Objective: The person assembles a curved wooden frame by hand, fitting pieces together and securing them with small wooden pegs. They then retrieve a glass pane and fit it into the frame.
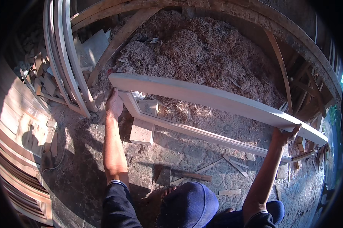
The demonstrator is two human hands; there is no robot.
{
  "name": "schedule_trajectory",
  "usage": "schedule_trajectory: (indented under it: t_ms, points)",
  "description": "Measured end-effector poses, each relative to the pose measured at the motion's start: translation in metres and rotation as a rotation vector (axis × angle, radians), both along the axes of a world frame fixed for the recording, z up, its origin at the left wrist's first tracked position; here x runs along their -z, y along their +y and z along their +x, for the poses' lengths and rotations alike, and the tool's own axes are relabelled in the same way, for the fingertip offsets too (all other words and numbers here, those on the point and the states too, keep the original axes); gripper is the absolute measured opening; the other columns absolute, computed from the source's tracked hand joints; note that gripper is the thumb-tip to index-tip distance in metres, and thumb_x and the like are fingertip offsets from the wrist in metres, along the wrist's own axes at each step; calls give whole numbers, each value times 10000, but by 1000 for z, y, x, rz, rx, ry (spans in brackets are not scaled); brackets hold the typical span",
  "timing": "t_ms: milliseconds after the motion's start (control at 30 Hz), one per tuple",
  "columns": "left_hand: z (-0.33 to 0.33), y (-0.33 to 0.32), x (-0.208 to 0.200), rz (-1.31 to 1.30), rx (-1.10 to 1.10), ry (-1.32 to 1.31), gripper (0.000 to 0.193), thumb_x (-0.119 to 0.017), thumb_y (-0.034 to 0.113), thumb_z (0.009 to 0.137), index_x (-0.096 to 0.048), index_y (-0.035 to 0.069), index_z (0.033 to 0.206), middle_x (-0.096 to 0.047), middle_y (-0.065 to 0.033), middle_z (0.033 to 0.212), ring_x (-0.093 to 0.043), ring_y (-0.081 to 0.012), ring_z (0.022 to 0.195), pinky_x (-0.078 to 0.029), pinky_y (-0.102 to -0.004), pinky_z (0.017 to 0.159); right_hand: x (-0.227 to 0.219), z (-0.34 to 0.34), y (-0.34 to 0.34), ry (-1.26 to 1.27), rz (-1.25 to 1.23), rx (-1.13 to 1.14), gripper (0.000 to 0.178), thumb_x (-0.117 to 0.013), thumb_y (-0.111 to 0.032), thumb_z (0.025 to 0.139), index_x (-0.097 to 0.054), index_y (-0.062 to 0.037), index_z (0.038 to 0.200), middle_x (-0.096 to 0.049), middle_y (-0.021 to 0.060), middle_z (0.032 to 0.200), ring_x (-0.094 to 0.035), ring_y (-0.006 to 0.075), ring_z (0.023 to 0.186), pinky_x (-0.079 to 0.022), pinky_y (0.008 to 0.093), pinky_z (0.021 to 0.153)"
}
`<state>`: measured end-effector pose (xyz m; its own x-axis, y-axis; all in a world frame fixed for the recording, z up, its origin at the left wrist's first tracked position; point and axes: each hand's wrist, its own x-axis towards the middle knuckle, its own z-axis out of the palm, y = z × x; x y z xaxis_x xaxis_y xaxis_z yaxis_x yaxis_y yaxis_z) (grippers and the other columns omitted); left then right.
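Note:
A long, pale wooden frame [201, 97] hangs slantwise before me, its left end farther away than its right. My left hand [115, 103] grips the frame's left end, with the fingers closed around the wood. Towards the right end, my right hand [285, 135] is closed on the same frame, its thumb side against the wide upper board. Part of the fingers of both hands is hidden behind the wood. Below the frame's left part, a pale wooden block [142, 132] rests on the ground, with another block [149, 107] behind it.
A big heap of wood shavings [201, 49] lies beyond the frame. Long boards [61, 49] lean at the far left beside offcuts [46, 81]. Panelled wooden pieces [21, 182] stand at the left. A wooden-handled tool [190, 175] and thin strips [236, 166] lie near my knees [188, 207].

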<state>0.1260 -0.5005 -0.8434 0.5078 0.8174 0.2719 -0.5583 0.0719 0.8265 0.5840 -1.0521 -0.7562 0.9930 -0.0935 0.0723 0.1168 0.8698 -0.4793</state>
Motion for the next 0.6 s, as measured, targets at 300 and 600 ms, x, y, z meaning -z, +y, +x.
schedule_trajectory:
  t_ms: [300,600]
  points:
    - [8,17,28,15,-250,3,735,-672,494,975,-458,21,1496,-496,-32,1484,-406,-188,1368,-266,-368,1182,-119,-21,-4,-215,-42,12,698,-779,-455,882,-490,-103,1412,-559,151,1389,-538,369,1285,-422,664,1085]
    - [12,32,9,83,-481,312,840,-464,606,1029,-243,30,1599,-256,-191,1639,-294,-344,1499,-238,-530,1235,-88,-61,12,-66,142,145,658,-767,-512,891,-507,-106,1337,-559,62,1239,-537,243,1197,-455,441,1065]
